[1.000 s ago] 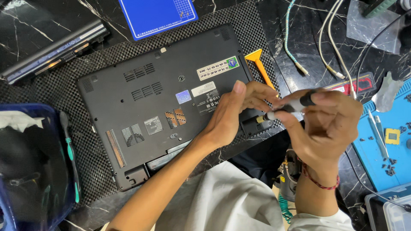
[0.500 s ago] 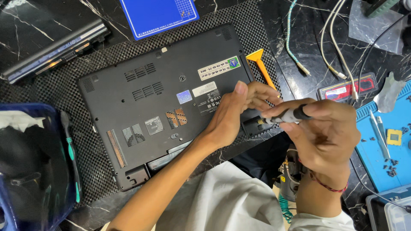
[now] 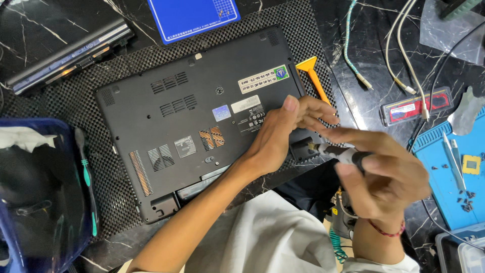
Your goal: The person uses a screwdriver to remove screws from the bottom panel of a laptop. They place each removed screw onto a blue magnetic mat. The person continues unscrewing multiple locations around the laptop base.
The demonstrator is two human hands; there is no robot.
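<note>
Since half a second ago, the right hand has been lowered slightly and its fingers loosened, so the dark, silver-tipped screwdriver is now pinched between thumb and fingertips, its tip set at the near right corner of the laptop. The left hand is laid flat on the matte black plastic underside of the laptop, fingers spread and gripping nothing, just beside the screwdriver tip. The laptop is turned base-up, with slotted vents and pale stickers showing, and is carried by a black perforated anti-slip mat on the dark, white-veined marble worktop. An orange plastic pry tool with a wedge-shaped head lies at the mat's right edge, touching the laptop's side. A long, bar-shaped black battery is seen toward the far left corner of the worktop, and a flat blue gridded mat at the far edge. A green-handled brush lies along the mat's left edge beside a translucent blue container. At the right edge a ribbed blue silicone tray holds small dark screws.
</note>
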